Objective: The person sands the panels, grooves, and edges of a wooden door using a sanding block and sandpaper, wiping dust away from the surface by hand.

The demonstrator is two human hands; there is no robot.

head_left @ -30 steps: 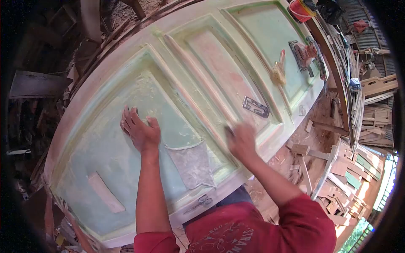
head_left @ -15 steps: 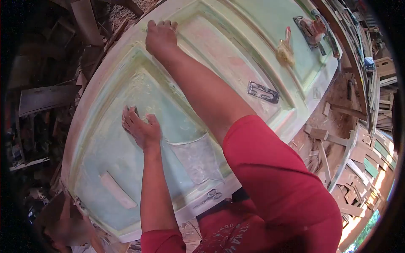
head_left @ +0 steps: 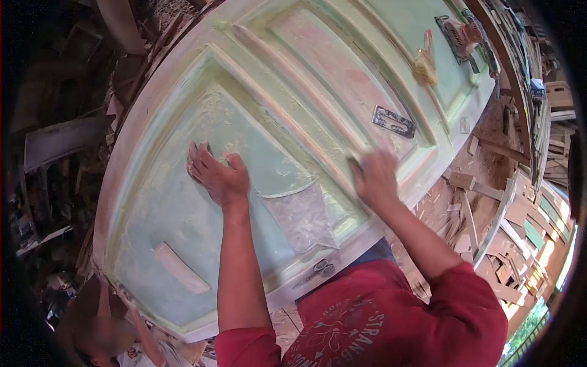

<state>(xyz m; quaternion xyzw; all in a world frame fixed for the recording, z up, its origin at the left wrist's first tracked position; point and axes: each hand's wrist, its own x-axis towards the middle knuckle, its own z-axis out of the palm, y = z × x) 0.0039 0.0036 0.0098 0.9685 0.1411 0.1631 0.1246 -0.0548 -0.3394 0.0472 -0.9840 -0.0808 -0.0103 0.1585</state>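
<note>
A large pale green mould-like panel (head_left: 147, 223) with raised ridges and pinkish patches lies before me. My left hand (head_left: 219, 174) rests on its recessed near section, thumb apart and fingers slightly bent. My right hand (head_left: 379, 177) is over a long ridge (head_left: 306, 147) nearer my body, blurred by motion; whether it holds anything does not show. Between the hands lies a greyish, wrinkled sheet (head_left: 299, 217). Scissors (head_left: 318, 270) sit on the near rim. A pale flat block (head_left: 181, 268) lies left of my left forearm.
A dark-framed rectangular tool (head_left: 394, 121) lies beyond my right hand. Farther off are a yellowish brush-like tool (head_left: 425, 64) and a power sander (head_left: 458, 37). Wood scraps (head_left: 468, 183) cover the ground at right. Another person (head_left: 107, 336) is at the lower left.
My right hand has swept back along the ridge from the far upper left towards my body. The left hand stays on the panel, and the view has shifted slightly.
</note>
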